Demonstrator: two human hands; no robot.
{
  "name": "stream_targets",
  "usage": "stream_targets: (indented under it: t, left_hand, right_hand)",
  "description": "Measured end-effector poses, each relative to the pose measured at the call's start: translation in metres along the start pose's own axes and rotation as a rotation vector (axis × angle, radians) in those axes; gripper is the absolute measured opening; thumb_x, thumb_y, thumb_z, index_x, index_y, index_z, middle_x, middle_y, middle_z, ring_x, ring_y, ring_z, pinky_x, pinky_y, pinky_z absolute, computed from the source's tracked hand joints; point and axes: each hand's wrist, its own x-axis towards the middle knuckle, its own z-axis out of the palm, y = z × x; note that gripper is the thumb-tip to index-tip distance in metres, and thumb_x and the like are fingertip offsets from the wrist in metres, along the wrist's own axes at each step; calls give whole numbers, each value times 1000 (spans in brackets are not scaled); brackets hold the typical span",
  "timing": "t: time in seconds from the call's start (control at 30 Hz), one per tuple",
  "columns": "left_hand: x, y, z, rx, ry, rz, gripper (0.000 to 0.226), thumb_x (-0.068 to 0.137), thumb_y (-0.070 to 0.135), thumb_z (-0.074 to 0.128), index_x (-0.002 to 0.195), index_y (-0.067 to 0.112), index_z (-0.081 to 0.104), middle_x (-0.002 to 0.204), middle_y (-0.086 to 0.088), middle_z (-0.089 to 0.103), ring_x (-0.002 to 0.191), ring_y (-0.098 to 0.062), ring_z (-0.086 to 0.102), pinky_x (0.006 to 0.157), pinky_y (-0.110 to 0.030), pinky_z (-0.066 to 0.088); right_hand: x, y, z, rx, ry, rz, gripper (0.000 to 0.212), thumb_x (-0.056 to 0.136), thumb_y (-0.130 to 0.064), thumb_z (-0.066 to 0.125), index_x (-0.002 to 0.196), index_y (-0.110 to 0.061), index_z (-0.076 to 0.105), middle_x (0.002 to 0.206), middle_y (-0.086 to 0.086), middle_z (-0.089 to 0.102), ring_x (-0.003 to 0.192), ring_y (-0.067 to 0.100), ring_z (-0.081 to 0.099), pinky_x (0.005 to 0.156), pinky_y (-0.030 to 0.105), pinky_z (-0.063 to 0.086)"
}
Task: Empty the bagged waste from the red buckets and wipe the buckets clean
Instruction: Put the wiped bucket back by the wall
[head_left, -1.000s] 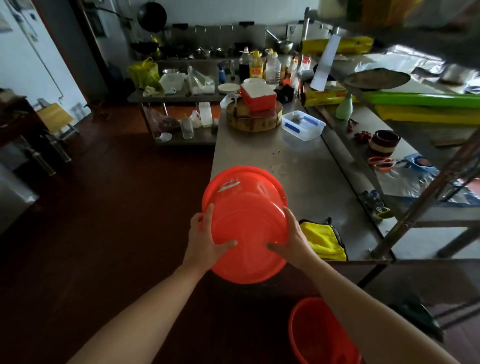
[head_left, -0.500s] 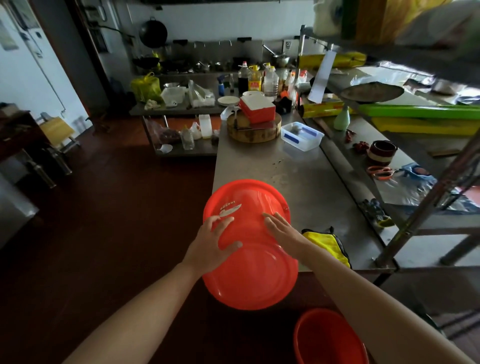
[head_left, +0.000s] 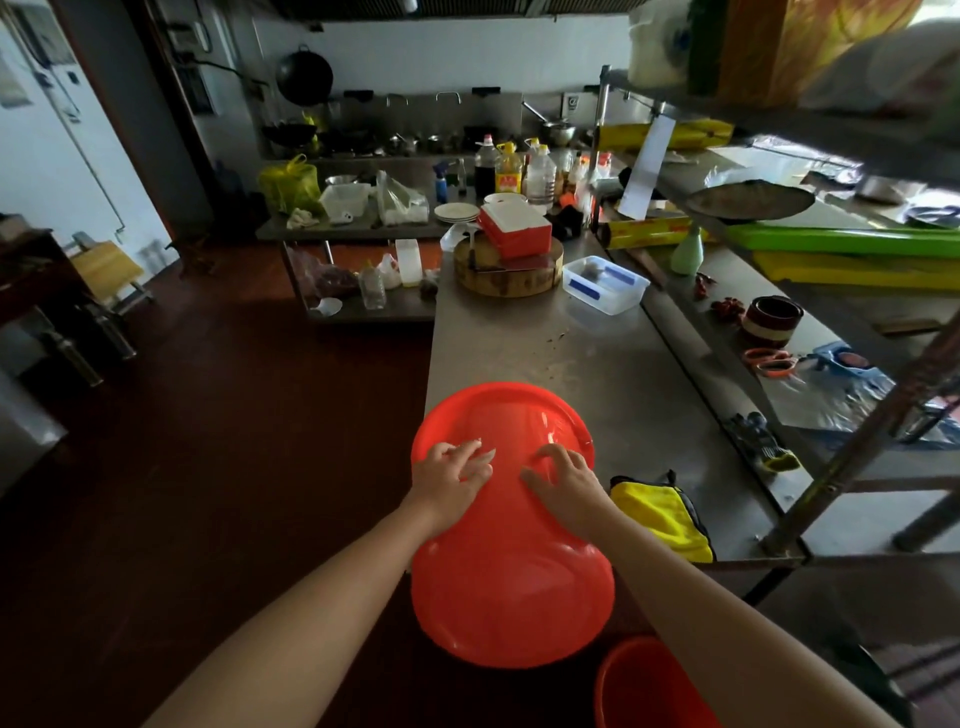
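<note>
A red bucket lies tilted on its side at the near corner of the steel table, base toward me and rim over the tabletop. My left hand and my right hand rest side by side on its upper wall, fingers bent and fingertips pressing the plastic. No bag or waste shows on it. A second red bucket stands on the floor at the lower right, partly hidden by my right forearm. A yellow cloth lies on the table just right of my right hand.
Farther along the table sit a clear plastic container and a round wooden block bearing a red and white box. A metal shelf rack borders the table on the right. Dark floor spreads to the left.
The bucket has come down and toward me, its rim now over the table corner. Both hands slid from its sides near the base up onto its upper wall.
</note>
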Motion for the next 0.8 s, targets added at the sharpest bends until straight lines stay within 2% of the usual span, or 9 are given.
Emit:
stream_targets:
  t: [0.1,0.17,0.23,0.3,0.43,0.5,0.6,0.7,0.8]
  left_hand:
    - [12,-5,11,75,-64,-71,59,99,63,37,155,47,26,162,-15,15,150,-33,12,121,-43,9]
    - [16,-14,21,147,-50,-27,64,99,62,37,155,51,8,165,-14,-4,152,-37,-2,122,-50,5]
    - [23,-23,27,233,10,37,75,97,60,40,149,54,-14,159,-2,-30,149,-34,-21,122,-55,-1]
    - [34,-28,26,238,110,40,77,96,69,30,150,51,-22,159,0,-36,148,-31,-29,121,-52,-9]
    - [63,-34,17,307,154,141,80,97,70,27,158,37,-11,167,-6,-12,154,-28,-13,123,-50,-7]
    - [79,-30,12,334,120,189,76,99,65,32,160,29,5,163,-12,20,152,-31,14,124,-52,8]
    - [93,-19,10,337,113,251,58,100,57,42,145,20,42,136,-8,55,129,-30,49,109,-46,36]
    - [99,-11,10,245,110,254,46,99,50,53,130,17,57,128,-6,61,124,-28,52,101,-41,41]
    - [99,-5,8,200,76,256,42,97,48,59,124,16,60,126,-4,63,123,-27,52,101,-39,40]
  right_hand:
    - [11,-1,16,-35,14,26,63,85,-75,47,135,-37,39,151,4,35,142,38,32,113,52,33]
    - [17,0,27,-58,-16,66,81,75,-90,35,144,-50,22,165,0,13,151,38,13,117,60,25]
    - [22,1,36,-86,-42,102,90,68,-98,25,146,-63,-1,168,-10,-9,154,37,-2,117,65,20]
    - [26,2,41,-129,-46,107,91,66,-100,20,143,-65,-13,166,-14,-17,155,33,-8,118,65,20]
    - [22,1,45,-220,15,50,89,71,-96,29,146,-59,-2,167,-12,-7,155,32,3,113,58,36]
    - [19,2,47,-283,37,24,84,76,-91,39,145,-54,9,166,-7,1,152,32,13,102,55,48]
    - [12,8,53,-293,43,25,81,80,-85,46,146,-50,14,166,-4,4,151,32,18,96,56,52]
    - [9,14,48,-224,58,20,74,82,-79,52,144,-48,25,164,-5,18,145,30,32,96,54,53]
    - [17,23,32,-14,268,24,46,90,-56,64,128,-31,57,138,-2,53,120,22,56,91,34,50]
